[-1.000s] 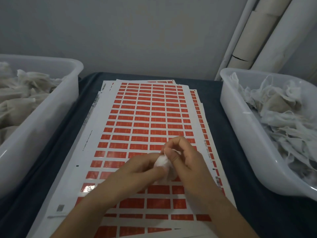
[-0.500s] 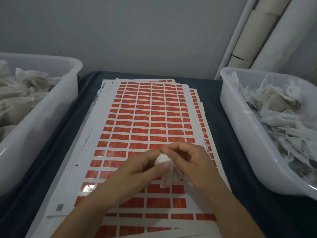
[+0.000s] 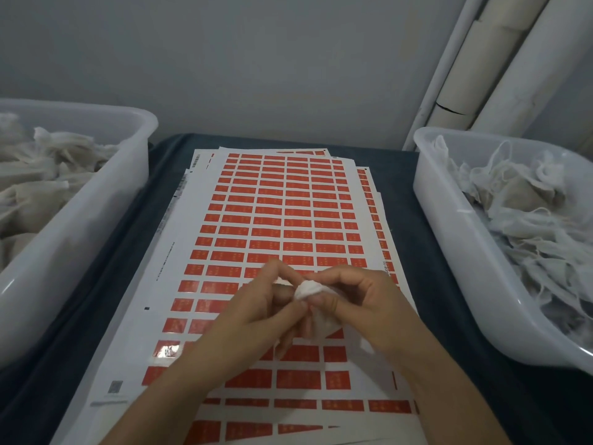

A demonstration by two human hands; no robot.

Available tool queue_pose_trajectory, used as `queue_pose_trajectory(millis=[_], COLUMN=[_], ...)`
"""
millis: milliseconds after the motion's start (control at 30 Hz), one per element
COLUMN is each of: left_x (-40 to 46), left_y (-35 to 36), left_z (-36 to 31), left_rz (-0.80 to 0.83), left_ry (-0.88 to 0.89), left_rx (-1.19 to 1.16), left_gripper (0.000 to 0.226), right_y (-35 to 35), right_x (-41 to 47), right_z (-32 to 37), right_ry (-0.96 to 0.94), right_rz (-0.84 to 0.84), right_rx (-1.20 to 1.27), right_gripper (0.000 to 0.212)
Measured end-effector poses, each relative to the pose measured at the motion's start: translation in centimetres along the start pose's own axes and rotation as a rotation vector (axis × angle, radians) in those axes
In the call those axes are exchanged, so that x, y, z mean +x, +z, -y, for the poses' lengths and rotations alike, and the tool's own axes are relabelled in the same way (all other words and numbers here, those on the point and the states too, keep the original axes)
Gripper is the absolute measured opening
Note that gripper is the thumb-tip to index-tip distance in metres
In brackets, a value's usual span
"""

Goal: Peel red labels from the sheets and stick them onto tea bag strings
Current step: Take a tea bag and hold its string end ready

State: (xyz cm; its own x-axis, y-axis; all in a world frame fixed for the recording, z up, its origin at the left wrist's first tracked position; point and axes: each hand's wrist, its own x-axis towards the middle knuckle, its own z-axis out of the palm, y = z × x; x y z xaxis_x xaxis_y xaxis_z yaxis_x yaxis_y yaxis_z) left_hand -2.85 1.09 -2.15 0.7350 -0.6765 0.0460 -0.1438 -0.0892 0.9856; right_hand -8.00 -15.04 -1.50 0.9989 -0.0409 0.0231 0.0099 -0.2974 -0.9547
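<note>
Nearest the camera, the 2 forearms run up over the stack of label sheets, which lies flat on the dark cloth with its rows of red labels mostly unpeeled.

Over the lower middle of the top sheet the 2 hands meet around a small white tea bag. The right hand has its fingers curled around the gathered top of the bag, the bag's body hanging below them. The left hand pinches thumb against forefinger at the same bunched top, its other fingers folded underneath. I cannot make out the string or any label between the fingertips; both are too small or hidden.

The step in hand looks like freeing the string before labelling. To do it well, the right hand should hold the bag steady while the left draws the string out straight, clear of the mesh, so a label can fold around it without catching the fabric. Keeping the work low over the sheet shortens the reach to the next label.

Farther out, the left bin holds beige filled bags, and the right bin holds a looser tangle of white ones. I cannot tell which is the finished pile.
</note>
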Motion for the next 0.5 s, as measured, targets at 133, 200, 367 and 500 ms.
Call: queue_pose_trajectory(millis=[133, 200, 367, 500], left_x=[0.09, 0.2, 0.14, 0.32], left_y=[-0.97, -1.05, -0.85, -0.68], left_z=[0.21, 0.35, 0.42, 0.28], left_rz=[-0.038, -0.032, -0.007, -0.023], left_ry=[0.034, 0.036, 0.011, -0.067], left_rx=[-0.132, -0.151, -0.263, -0.433], left_gripper=[0.026, 0.023, 0.018, 0.017], right_y=[0.14, 0.22, 0.22, 0.35], right_x=[-0.13, -0.33, -0.61, -0.62], right_z=[0.3, 0.28, 0.42, 0.41], right_ry=[0.131, 0.277, 0.414, 0.393], right_rz=[-0.017, 0.069, 0.289, 0.238], right_rx=[0.142, 0.334, 0.593, 0.709], right_gripper=[0.018, 0.022, 0.024, 0.024])
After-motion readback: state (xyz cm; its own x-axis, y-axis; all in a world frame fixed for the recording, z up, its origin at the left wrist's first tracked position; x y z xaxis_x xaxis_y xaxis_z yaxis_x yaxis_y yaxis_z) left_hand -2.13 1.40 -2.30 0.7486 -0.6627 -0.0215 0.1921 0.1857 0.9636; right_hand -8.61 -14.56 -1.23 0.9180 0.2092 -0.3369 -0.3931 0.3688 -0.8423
